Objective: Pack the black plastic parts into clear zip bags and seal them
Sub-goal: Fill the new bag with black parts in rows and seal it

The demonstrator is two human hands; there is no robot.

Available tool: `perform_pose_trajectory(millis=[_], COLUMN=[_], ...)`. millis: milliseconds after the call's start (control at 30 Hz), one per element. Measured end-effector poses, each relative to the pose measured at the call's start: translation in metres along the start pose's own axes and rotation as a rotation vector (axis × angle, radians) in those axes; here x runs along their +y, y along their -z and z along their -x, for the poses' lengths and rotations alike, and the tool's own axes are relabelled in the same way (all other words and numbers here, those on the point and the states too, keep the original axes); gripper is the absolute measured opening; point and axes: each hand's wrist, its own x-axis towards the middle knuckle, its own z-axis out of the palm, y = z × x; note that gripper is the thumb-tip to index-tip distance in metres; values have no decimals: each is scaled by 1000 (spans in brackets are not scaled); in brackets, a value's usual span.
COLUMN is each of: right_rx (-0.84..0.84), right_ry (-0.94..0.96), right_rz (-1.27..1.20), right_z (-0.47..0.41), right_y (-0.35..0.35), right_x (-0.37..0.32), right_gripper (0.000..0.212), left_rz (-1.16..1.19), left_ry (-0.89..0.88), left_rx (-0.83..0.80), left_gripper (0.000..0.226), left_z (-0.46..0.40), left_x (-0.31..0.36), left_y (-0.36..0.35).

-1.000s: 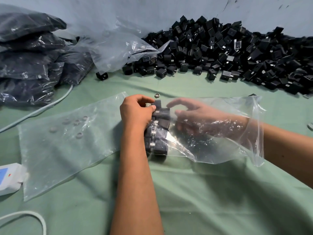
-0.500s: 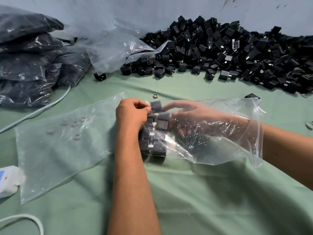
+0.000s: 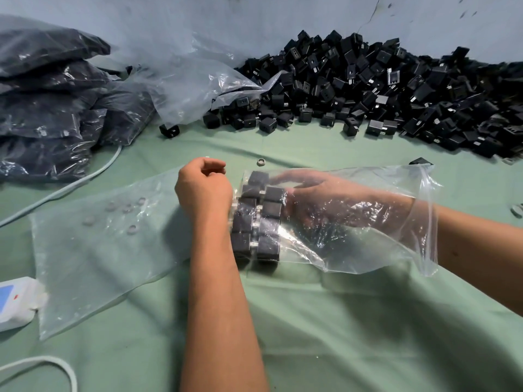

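Presently: black parts (image 3: 256, 219) stacked inside a clear zip bag (image 3: 368, 241) on the green cloth (image 3: 311, 321), both hands at the stack.

The right hand (image 3: 314, 199) is inside the bag, fingers straight and flat against the stack's right side. The left hand (image 3: 203, 188) is outside the bag, against the stack's left side, its fingers loosely curled and gripping nothing visible. Left of the left hand lies an empty flat bag (image 3: 99, 244) over small rings (image 3: 133, 229); further left, a white device (image 3: 14, 302) and a cable (image 3: 62, 190). Beyond the hands a loose ring (image 3: 261, 162), then the heap of black parts (image 3: 396, 94); far left, filled bags (image 3: 51, 108).
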Motion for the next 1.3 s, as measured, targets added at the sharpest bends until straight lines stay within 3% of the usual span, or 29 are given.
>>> perform_pose_trajectory(millis=[200, 467, 567, 667, 800, 933, 1033, 1200, 1300], right_rx=[17, -22, 15, 42, 94, 128, 149, 81, 145], right_ry=[47, 11, -10, -47, -118, -39, -6, -41, -76], right_rz=[68, -100, -22, 8, -207, -122, -222, -58, -147], right_z=[-1, 0, 3, 1, 4, 5, 5, 4, 3], right_y=[0, -1, -1, -4, -12, -13, -16, -9, -13], right_x=[0, -3, -8, -9, -11, -9, -7, -10, -5], right_gripper=[49, 49, 47, 29, 32, 22, 21, 20, 23], left_rz=[-215, -327, -293, -321, -410, -391, -420, -438, -480], left_ry=[-74, -111, -83, -98, -156, -225, -236, -270, -281], left_rx=[-229, -242, -262, -298, -285, -243, -299, -393, -432], left_gripper=[9, 23, 23, 15, 10, 10, 7, 11, 13], left_z=[6, 28, 27, 26, 24, 25, 23, 16, 10], left_x=[0, -6, -5, -2, 3, 8, 9, 8, 11], left_y=[29, 28, 29, 32, 30, 21, 12, 9, 9])
